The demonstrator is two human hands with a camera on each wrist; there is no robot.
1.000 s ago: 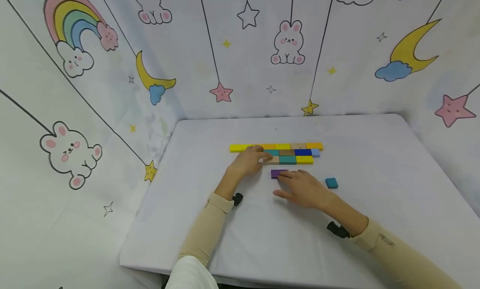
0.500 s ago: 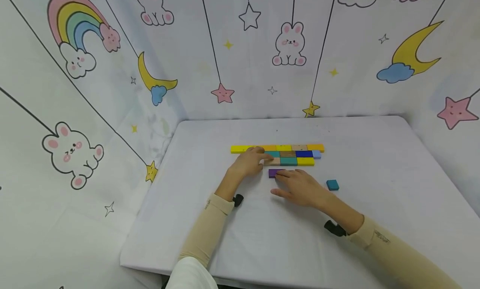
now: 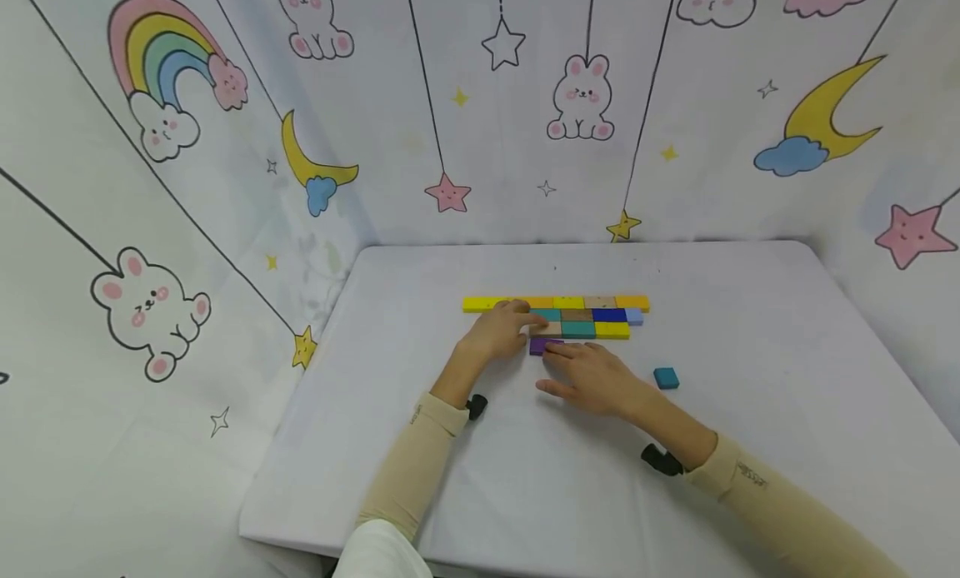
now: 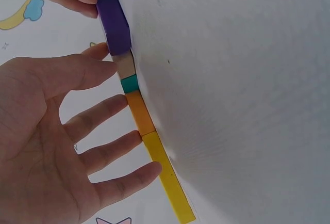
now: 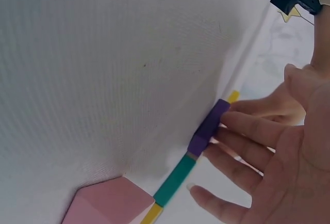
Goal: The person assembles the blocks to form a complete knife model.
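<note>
My left hand (image 3: pixel 493 331) rests over the left part of several rows of coloured blocks, its fingertips touching their tops and edge. In the left wrist view its fingers are spread, near the yellow block (image 4: pixel 169 182) and the orange block (image 4: pixel 140 111). My right hand (image 3: pixel 596 380) lays extended fingertips on a purple block (image 3: pixel 536 346), thumb held apart. The purple block lies just in front of the nearest row, by the beige block (image 3: pixel 546 331) and teal block (image 3: pixel 578 331). The left hand hides some blocks beneath it.
A loose teal block (image 3: pixel 666 378) lies right of the rows, beyond my right forearm. A pink faceted shape (image 5: pixel 111 203) of unclear kind shows low in the right wrist view. White cloth (image 3: pixel 720 311) covers the table, and a patterned curtain (image 3: pixel 375 103) stands behind.
The right hand has slid the purple block leftward and closer to the nearest row. The left hand has stayed on the blocks. The head view has tilted slightly.
</note>
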